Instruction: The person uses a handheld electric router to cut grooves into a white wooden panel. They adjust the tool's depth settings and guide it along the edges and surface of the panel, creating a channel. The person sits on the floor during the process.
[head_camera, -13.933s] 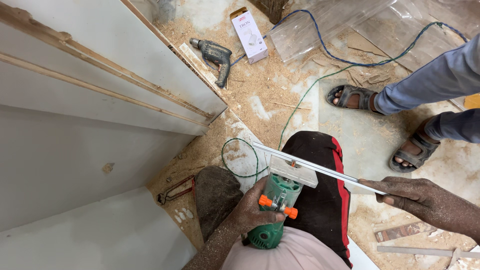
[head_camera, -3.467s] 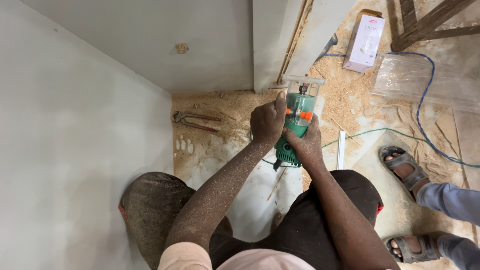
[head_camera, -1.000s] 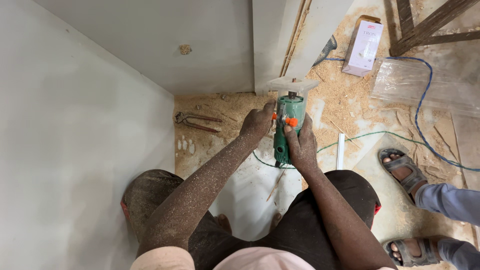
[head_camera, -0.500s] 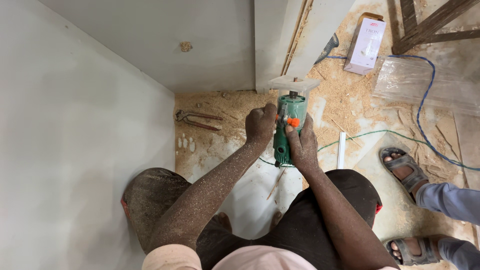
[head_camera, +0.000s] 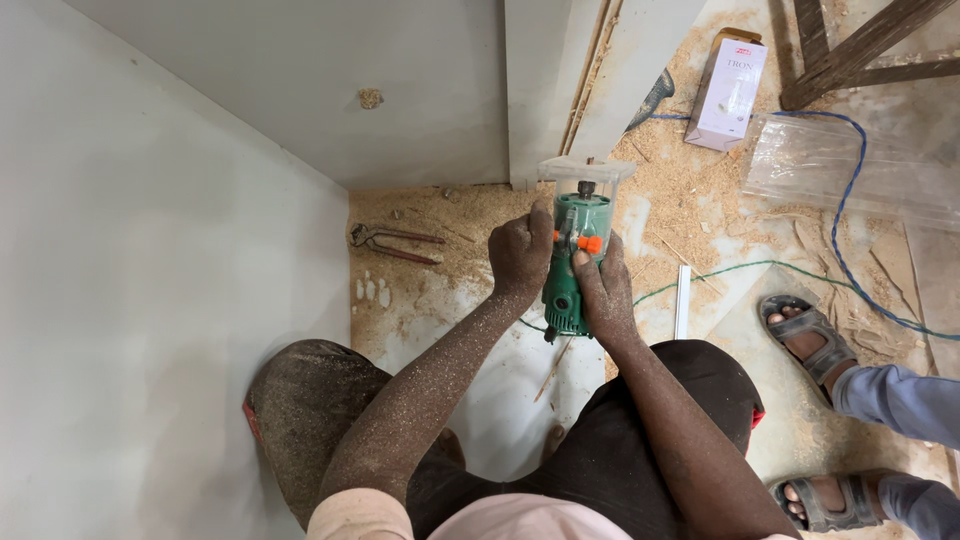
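While both hands grip the green trimmer (head_camera: 572, 262), its clear base plate (head_camera: 586, 170) sits against the end of the pale upright board (head_camera: 548, 90), so the edge work looks under way rather than finished; how much of the edge is already cut cannot be told. The left hand (head_camera: 520, 255) wraps the tool's left side, the right hand (head_camera: 603, 292) clasps its right side and lower body. The trimmer lies between them, above the sawdust-covered floor (head_camera: 690, 200), with pincers (head_camera: 392, 242) well to the left.

green plastic trimmer (head_camera: 572, 262) — clear base, matt white boards (head_camera: 200, 200)
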